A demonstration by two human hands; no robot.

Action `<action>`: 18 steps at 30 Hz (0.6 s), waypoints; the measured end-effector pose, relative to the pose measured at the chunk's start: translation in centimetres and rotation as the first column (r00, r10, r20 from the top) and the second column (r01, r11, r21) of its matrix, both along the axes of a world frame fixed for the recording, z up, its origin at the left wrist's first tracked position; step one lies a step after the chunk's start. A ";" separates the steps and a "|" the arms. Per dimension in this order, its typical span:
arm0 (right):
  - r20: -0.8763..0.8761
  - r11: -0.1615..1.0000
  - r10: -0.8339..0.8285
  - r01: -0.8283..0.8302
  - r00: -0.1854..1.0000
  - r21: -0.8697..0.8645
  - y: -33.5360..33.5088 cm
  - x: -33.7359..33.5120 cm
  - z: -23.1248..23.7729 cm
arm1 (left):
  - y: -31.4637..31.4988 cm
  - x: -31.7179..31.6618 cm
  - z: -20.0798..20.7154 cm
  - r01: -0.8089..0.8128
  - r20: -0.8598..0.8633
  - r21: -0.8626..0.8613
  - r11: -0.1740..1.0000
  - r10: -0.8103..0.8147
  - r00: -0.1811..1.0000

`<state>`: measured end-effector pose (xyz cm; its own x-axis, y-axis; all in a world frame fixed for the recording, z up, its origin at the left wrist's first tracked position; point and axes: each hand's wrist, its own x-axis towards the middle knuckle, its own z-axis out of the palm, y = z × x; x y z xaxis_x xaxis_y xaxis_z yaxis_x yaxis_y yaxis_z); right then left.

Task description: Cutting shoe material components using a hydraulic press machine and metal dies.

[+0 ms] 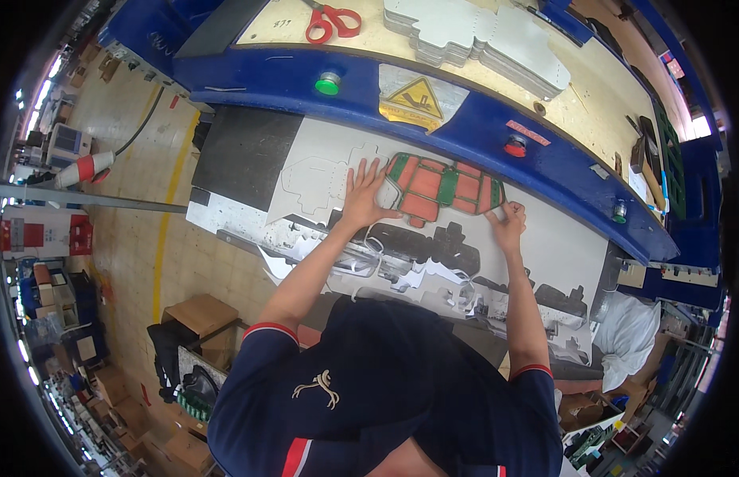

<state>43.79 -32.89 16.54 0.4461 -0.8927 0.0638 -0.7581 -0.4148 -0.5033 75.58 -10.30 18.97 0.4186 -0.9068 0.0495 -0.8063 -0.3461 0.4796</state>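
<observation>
A flat die-cut carton blank (442, 188), printed red and green, lies on a grey sheet (321, 159) on the machine bed. My left hand (363, 195) lies flat with spread fingers on the grey sheet, touching the blank's left end. My right hand (508, 225) rests at the blank's right end, fingers bent on its edge. Cut waste strips (417, 270) lie along the near edge below both hands.
A blue machine frame (465, 119) curves behind the bed, with a green button (328, 83) and a red button (515, 145). On the wooden top beyond lie red scissors (332, 21) and stacks of grey blanks (473, 40). Cardboard boxes (201, 313) stand on the floor at left.
</observation>
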 end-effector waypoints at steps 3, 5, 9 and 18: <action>-0.011 1.000 0.000 0.000 1.000 0.006 0.2 0.2 0.4 | 0.2 0.0 -0.3 0.002 0.012 -0.018 1.000 -0.001 1.000; -0.025 1.000 -0.005 0.005 1.000 -0.001 0.2 0.4 0.8 | 0.1 0.1 -0.3 0.003 0.017 -0.034 0.999 -0.003 1.000; -0.054 0.999 0.018 -0.020 0.998 -0.035 0.5 0.5 1.3 | 0.1 0.1 -0.1 0.006 0.015 -0.012 1.000 -0.006 1.000; 0.413 0.987 -0.112 0.055 0.904 0.149 1.0 -3.4 2.9 | 1.1 0.7 5.0 -0.065 -0.048 -0.058 0.996 0.062 0.997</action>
<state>40.36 -31.89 19.44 0.3272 -0.9387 0.1086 -0.4945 -0.2680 -0.8269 76.27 -9.23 23.92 0.4783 -0.8744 0.0816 -0.7602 -0.3658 0.5369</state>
